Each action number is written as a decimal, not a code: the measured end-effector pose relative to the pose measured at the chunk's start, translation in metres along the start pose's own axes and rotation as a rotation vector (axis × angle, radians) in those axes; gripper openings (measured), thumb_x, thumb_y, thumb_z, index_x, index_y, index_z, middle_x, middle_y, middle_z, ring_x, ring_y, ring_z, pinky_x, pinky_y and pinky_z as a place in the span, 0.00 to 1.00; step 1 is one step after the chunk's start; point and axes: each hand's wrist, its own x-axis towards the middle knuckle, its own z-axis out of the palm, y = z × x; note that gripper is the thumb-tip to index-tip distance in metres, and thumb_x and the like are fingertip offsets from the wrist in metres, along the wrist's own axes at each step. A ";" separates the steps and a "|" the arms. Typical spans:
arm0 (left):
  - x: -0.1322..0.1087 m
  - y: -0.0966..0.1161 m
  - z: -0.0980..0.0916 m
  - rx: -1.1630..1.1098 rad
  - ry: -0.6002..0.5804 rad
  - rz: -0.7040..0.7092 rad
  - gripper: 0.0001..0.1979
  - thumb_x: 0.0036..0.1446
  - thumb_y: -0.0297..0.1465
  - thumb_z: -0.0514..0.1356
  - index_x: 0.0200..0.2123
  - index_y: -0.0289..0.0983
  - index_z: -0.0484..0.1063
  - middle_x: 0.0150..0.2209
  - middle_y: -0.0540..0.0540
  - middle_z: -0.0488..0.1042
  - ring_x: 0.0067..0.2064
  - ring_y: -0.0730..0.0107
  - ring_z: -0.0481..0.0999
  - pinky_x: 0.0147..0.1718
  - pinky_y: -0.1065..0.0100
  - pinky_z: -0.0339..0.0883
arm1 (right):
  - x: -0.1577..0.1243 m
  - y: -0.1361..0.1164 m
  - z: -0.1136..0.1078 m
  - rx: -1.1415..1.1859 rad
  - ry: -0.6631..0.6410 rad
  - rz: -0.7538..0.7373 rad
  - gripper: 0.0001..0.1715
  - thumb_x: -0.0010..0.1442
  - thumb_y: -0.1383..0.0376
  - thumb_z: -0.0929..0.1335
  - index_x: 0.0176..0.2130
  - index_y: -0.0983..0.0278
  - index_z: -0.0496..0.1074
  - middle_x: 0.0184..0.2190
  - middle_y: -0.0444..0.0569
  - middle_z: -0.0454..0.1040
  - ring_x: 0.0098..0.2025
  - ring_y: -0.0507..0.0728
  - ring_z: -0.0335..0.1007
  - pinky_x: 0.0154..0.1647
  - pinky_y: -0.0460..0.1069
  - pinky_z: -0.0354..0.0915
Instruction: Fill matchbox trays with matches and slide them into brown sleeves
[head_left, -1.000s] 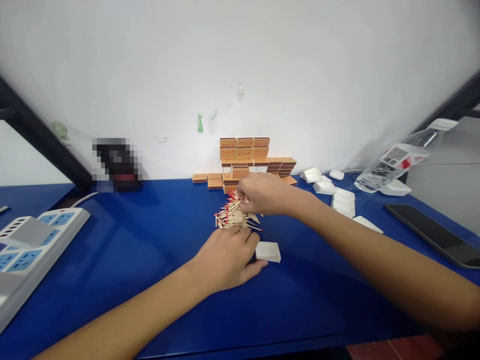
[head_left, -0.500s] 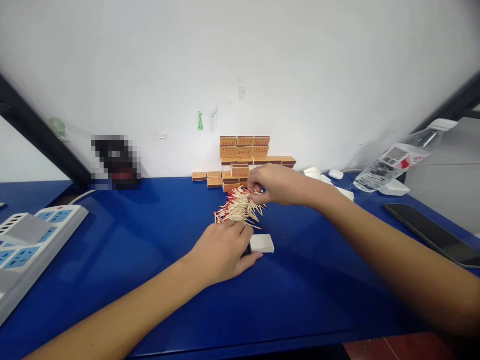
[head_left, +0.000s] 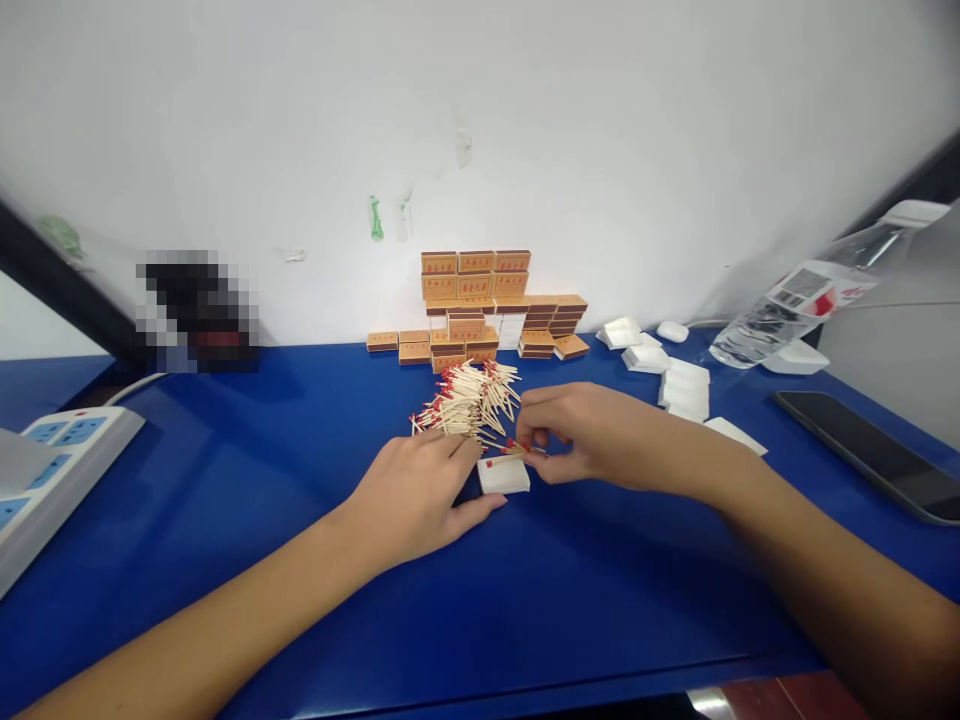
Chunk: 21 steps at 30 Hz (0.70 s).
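My left hand [head_left: 420, 488] lies around the left side of a small white matchbox tray [head_left: 513, 480], its thumb along the front edge and its fingers at the back. My right hand [head_left: 581, 430] pinches a few red-tipped matches [head_left: 511, 455] over the tray's back right part. Behind both hands, a loose pile of matches [head_left: 461, 400] spreads on the blue table. Orange matchboxes [head_left: 475, 287] stand stacked just past the pile, against the wall.
Several white empty trays [head_left: 686, 385] lie to the right. A clear plastic bottle [head_left: 795, 300] leans there, near a black phone [head_left: 870, 455]. At the left edge sits a power strip [head_left: 82, 460]. The wall [head_left: 300, 120] closes off the back of the table [head_left: 360, 640].
My right hand has come from the match pile toward me, bringing a few matches over the white tray. My left hand stays at the tray. The view has shifted slightly.
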 end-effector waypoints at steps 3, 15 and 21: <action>0.001 -0.001 0.000 0.008 0.004 0.009 0.19 0.68 0.47 0.60 0.46 0.37 0.74 0.42 0.43 0.82 0.45 0.52 0.83 0.39 0.55 0.78 | 0.001 -0.008 0.005 -0.089 -0.042 0.007 0.05 0.60 0.70 0.74 0.34 0.64 0.75 0.35 0.45 0.76 0.33 0.53 0.69 0.32 0.48 0.56; 0.000 -0.003 0.004 0.011 0.061 0.048 0.20 0.69 0.47 0.58 0.47 0.37 0.75 0.42 0.43 0.82 0.44 0.53 0.83 0.39 0.56 0.78 | -0.002 -0.009 0.011 -0.077 -0.001 -0.068 0.07 0.68 0.63 0.71 0.38 0.64 0.77 0.37 0.48 0.77 0.35 0.55 0.71 0.33 0.49 0.58; 0.001 -0.002 0.001 0.043 0.039 0.032 0.20 0.69 0.48 0.58 0.47 0.37 0.75 0.41 0.44 0.82 0.43 0.53 0.83 0.36 0.56 0.77 | -0.011 0.017 -0.003 0.099 -0.007 0.075 0.21 0.63 0.47 0.73 0.45 0.60 0.79 0.36 0.47 0.78 0.35 0.56 0.72 0.34 0.49 0.62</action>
